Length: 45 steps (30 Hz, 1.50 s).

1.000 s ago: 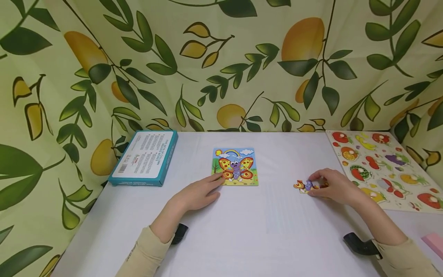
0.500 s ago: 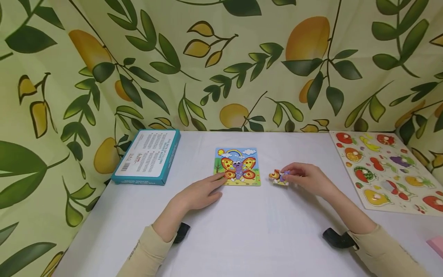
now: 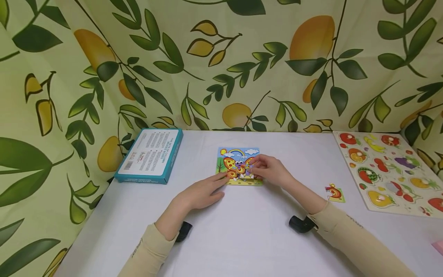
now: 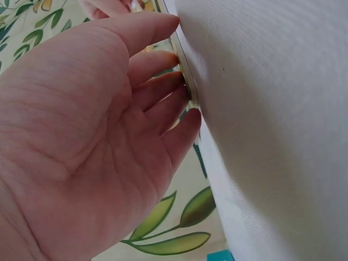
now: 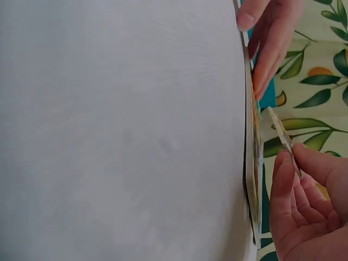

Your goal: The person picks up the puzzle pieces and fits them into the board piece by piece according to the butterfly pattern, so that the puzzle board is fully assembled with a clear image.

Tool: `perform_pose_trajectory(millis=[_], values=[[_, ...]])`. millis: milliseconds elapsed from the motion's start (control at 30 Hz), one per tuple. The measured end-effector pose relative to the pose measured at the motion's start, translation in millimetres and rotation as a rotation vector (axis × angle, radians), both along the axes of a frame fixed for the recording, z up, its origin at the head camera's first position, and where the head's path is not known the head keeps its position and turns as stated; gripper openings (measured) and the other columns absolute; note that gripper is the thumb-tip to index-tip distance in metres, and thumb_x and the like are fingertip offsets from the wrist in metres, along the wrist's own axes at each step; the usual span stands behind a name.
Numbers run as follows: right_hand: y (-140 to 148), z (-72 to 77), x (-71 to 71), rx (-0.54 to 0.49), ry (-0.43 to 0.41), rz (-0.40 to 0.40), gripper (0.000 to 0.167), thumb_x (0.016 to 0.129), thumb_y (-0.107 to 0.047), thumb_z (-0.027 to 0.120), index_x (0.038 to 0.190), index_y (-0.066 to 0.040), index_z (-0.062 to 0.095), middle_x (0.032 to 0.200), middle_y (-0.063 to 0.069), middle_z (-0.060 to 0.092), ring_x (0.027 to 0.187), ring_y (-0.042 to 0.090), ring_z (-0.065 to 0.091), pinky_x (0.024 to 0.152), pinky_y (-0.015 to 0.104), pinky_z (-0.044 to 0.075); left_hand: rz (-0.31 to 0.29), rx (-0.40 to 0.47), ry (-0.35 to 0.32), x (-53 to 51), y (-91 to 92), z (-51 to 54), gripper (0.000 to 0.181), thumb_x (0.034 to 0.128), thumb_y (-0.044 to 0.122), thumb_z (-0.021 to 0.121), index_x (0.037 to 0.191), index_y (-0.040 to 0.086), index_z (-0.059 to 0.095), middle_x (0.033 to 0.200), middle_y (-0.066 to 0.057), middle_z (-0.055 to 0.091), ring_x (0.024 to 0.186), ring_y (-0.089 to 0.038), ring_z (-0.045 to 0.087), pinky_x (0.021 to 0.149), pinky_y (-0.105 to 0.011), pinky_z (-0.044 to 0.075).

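A square butterfly puzzle board (image 3: 238, 151) lies flat on the white table. My left hand (image 3: 200, 192) rests at its lower left corner, fingers nearly straight and touching the edge. Over the board's lower right part, my right hand (image 3: 273, 169) pinches a puzzle piece (image 5: 284, 136) between thumb and fingertips. In the right wrist view that piece is tilted and held apart from the board. The held piece partly hides the butterfly picture in the head view. Another puzzle piece (image 3: 335, 193), with an orange swirl, lies on the table to the right.
A teal-edged box (image 3: 150, 156) lies at the back left. A fruit puzzle board (image 3: 391, 169) lies at the right. A pink item (image 3: 438, 247) shows at the right edge. A leaf-patterned curtain (image 3: 204, 100) stands behind the table.
My right hand has carried the puzzle piece leftward from the table's right side to above the board. The swirl piece on the table is now uncovered. My left hand stays at the board.
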State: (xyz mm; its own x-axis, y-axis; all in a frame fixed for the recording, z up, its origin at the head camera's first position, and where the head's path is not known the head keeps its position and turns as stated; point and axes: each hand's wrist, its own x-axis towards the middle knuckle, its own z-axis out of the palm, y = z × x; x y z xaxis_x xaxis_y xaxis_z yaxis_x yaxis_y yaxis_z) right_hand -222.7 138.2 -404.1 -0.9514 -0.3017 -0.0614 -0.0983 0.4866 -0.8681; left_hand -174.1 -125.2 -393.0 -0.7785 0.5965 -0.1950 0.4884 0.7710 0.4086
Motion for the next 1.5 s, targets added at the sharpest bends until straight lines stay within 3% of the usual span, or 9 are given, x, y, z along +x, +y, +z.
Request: perform_pose_trajectory(millis=[467,1067,1500], values=[[-20,-3.8,-6.6,0.048,-0.018,0.053,0.021,0.089,-0.018,0.072,0.104,-0.005,0.066,0.082,0.003,0.067,0.070,0.014,0.062,0.067,0.027,0.053,-0.006,0.001,-0.005,-0.4,-0.9,-0.3,0.059,0.1008,0.030,0.053,0.153,0.010,0.032,0.159,-0.002,0.026,0.144,-0.019,0.027,0.114,-0.039,0.028],[-26,-2.9,-5.8,0.199,0.166,0.066,0.016,0.084,-0.020,0.077,0.091,-0.008,0.068,0.078,-0.001,0.064,0.072,0.014,0.056,0.069,0.028,0.046,0.009,0.011,-0.023,0.1,0.8,1.2,0.060,0.1017,0.030,0.051,0.154,0.011,0.030,0.160,0.000,0.024,0.145,-0.019,0.026,0.114,-0.040,0.028],[-27,-4.2,-6.3,0.203,0.193,0.084,0.014,0.084,-0.018,0.078,0.090,-0.008,0.069,0.076,-0.001,0.060,0.070,0.015,0.050,0.065,0.028,0.042,-0.006,0.006,-0.015,0.1,-1.6,0.3,0.058,0.1018,0.031,0.051,0.153,0.013,0.032,0.160,-0.001,0.023,0.145,-0.020,0.024,0.114,-0.041,0.029]])
